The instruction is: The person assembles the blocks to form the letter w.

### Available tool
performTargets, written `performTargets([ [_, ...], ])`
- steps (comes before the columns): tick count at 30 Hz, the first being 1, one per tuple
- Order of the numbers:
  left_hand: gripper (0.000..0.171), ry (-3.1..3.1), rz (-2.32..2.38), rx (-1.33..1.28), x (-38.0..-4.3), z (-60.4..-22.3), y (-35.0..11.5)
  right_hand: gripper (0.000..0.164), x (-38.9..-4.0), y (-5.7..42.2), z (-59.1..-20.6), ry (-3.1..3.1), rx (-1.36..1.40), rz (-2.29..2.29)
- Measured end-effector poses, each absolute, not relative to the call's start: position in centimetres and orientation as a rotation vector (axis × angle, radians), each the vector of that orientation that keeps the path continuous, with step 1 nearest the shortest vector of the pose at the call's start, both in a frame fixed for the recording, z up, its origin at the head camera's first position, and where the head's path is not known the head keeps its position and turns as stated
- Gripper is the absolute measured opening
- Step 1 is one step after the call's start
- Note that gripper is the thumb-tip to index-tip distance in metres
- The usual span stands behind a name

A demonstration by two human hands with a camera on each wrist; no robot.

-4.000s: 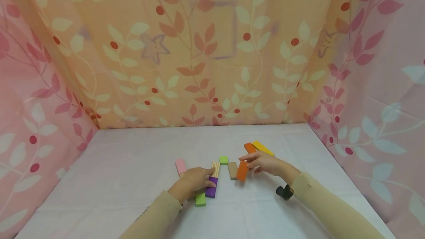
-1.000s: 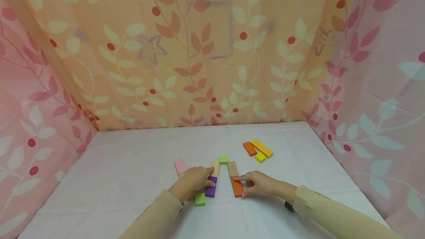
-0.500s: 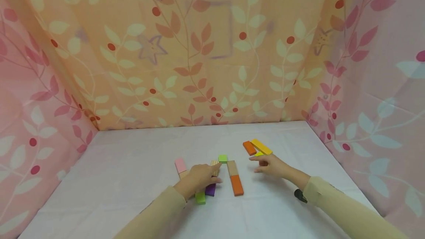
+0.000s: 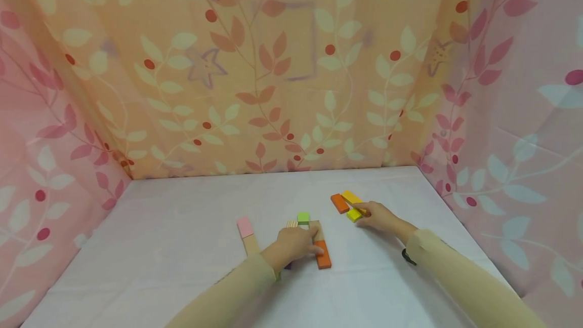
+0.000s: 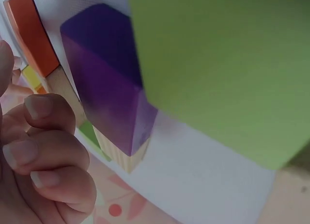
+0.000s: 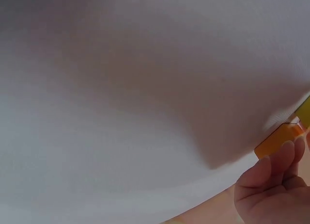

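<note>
In the head view my left hand [image 4: 293, 244] reaches over the blocks in the middle. Its index finger touches the tan block [image 4: 319, 234], and the thumb is at the orange block [image 4: 324, 261] joined end to end with it. The left wrist view shows the other fingers loosely curled beside a purple block [image 5: 104, 78] and a large, close green block [image 5: 218, 73]. My right hand [image 4: 381, 218] pinches the near end of a long yellow block [image 4: 349, 196], close by a small yellow block [image 4: 353, 215]. In the right wrist view its fingertips meet the yellow-orange block end [image 6: 276, 140].
Another orange block [image 4: 339, 203] lies left of the long yellow one. A small green block [image 4: 303, 217] sits behind the tan block, near a striped block [image 4: 291, 223]. Farther left, a pink block [image 4: 245, 228] meets another tan block [image 4: 250, 245]. White cloth covers the table [image 4: 182, 216].
My right hand placed the orange block against the tan one, let go, and moved back right to the yellow blocks. My left hand shifted right from the striped and purple blocks to the tan and orange ones.
</note>
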State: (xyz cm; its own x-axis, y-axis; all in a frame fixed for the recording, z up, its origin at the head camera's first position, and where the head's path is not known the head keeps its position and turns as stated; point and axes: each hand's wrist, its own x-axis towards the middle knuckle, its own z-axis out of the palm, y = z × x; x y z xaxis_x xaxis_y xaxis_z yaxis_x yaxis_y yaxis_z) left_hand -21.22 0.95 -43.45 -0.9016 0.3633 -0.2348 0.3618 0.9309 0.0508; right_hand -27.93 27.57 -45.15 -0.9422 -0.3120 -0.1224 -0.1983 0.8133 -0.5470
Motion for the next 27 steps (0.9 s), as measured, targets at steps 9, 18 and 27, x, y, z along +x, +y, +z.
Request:
performTargets([
  [9, 0.07, 2.879, -0.091, 0.58, -21.1, -43.8, 1.2, 0.038, -27.9, 27.3, -45.5, 2.825, -0.429, -0.808],
  [18, 0.068, 2.878, -0.063, 0.582, -21.3, -43.7, 1.2, 0.032, -26.0, 27.0, -44.8, 2.718, -0.409, -1.034],
  [27, 0.065, 2.87, -0.089, 0.584, -21.5, -44.0, 1.2, 0.033, -23.2, 25.9, -44.5, 2.561, -0.58, -1.096],
])
